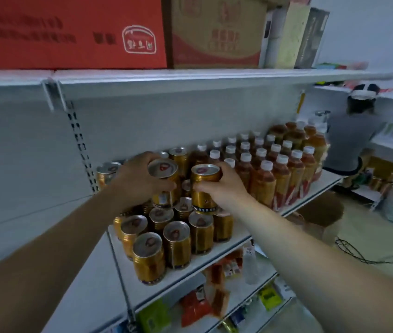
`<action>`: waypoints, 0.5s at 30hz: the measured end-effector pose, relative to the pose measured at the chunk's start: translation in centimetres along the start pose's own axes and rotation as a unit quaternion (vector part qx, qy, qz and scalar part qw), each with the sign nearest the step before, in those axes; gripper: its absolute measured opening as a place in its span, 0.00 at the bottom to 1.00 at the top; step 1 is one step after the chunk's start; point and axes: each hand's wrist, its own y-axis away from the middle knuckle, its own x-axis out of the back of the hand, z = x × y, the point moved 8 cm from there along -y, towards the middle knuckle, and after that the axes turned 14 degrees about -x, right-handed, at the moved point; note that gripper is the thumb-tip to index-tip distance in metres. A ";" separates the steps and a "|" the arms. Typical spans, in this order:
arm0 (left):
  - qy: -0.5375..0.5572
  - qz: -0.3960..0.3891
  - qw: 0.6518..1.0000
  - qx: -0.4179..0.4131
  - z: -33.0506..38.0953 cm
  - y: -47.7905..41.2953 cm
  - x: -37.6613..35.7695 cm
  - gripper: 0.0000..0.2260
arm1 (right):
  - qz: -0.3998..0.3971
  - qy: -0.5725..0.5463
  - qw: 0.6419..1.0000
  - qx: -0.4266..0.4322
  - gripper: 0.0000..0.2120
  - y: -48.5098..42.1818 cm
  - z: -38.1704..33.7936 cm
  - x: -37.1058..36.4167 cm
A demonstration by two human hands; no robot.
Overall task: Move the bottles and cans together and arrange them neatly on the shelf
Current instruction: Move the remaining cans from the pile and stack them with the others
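No lettering reads clearly. The red carton [70, 44] at far left on the top shelf [190, 78] bears dark lines of print and a white framed emblem with characters, all blurred. The brown carton [217, 32] beside it shows unreadable red marks. The gold cans [178, 246] carry dark bands with tiny white characters, illegible.

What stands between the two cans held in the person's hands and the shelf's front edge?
Rows of upright gold cans, seen in the head view, fill it from the left can and right can to the shelf edge.
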 end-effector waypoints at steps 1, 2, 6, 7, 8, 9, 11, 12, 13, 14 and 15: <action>-0.032 -0.007 0.999 -0.004 -0.5 -0.6 0.3 0.26 | -0.011 0.003 1.000 0.006 0.16 -1.2 -0.2 -0.7; -0.055 -0.015 0.998 -0.005 -0.9 -1.1 0.5 0.26 | -0.021 0.003 1.000 0.008 0.17 -2.4 -0.3 -1.3; -0.145 -0.022 0.989 0.016 -3.2 -2.1 0.9 0.23 | -0.080 0.010 0.996 0.028 0.23 -6.7 -0.4 -4.4; -0.177 -0.022 0.984 0.023 -3.8 -2.2 0.8 0.24 | -0.096 0.004 0.995 0.038 0.23 -7.5 -0.4 -5.1; -0.200 -0.020 0.979 0.037 -4.4 -2.3 0.7 0.28 | -0.110 -0.001 0.993 0.049 0.22 -8.4 -0.3 -5.7; -0.218 -0.017 0.974 0.059 -5.0 -2.3 0.5 0.32 | -0.125 -0.003 0.990 0.058 0.22 -9.2 -0.2 -6.3; -0.254 -0.021 0.961 0.104 -6.2 -2.2 0.2 0.37 | -0.156 0.003 0.985 0.068 0.21 -10.6 0.2 -7.4; -0.270 -0.028 0.954 0.129 -6.7 -2.1 0.0 0.38 | -0.175 0.011 0.982 0.070 0.22 -11.1 0.4 -7.8; -0.280 -0.033 0.947 0.155 -7.3 -2.0 -0.2 0.38 | -0.195 0.019 0.978 0.074 0.24 -11.6 0.6 -8.2; -0.288 -0.037 0.941 0.174 -7.8 -1.9 -0.4 0.38 | -0.216 0.028 0.973 0.081 0.25 -11.9 0.6 -8.6; -0.295 -0.039 0.937 0.180 -8.0 -1.9 -0.5 0.38 | -0.231 0.033 0.968 0.092 0.27 -12.2 0.6 -8.9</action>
